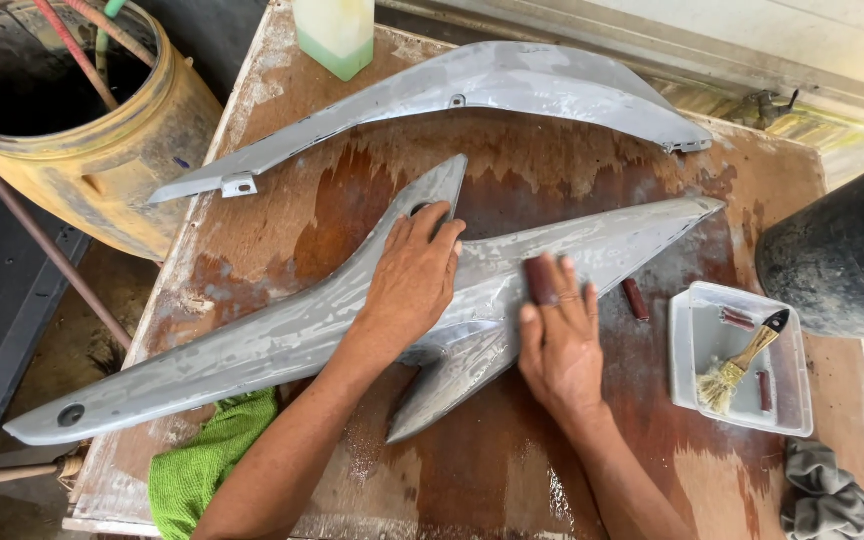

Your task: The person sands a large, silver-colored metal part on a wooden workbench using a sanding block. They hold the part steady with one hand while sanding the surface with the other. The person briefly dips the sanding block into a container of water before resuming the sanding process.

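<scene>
right hand [558, 335]: fingers pinch small dark red sanding block [540, 281] against grey panel [352, 310] | left hand [414, 275]: fingers spread flat, pressing panel beyond block | block mostly hidden under fingers | panel's lower fin partly covered by wrists
</scene>
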